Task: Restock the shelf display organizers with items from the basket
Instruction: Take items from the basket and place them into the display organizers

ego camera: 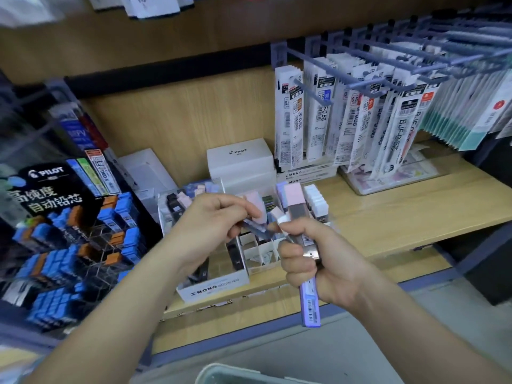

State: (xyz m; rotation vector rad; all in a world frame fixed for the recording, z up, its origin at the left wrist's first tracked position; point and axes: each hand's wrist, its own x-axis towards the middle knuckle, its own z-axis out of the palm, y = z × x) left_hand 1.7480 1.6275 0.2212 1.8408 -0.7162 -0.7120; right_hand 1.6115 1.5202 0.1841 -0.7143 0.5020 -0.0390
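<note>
My right hand point(313, 261) grips a bundle of slim lead-refill cases point(297, 206) with pink, lilac and white caps; a lilac one sticks out below my fist. My left hand point(216, 220) pinches a pink-capped case point(256, 203) just left of the bundle. Both hands hover over the white MONO display organizer point(213, 286), whose divided slots hold a few dark cases. The rim of a pale green basket point(221, 375) shows at the bottom edge.
A black PILOT lead display point(69, 231) with blue and orange cases stands at the left. A white PILOT box point(241, 162) sits behind the organizer. Refill packs point(360, 120) hang on hooks at the upper right above a clear tray on the wooden shelf point(415, 212).
</note>
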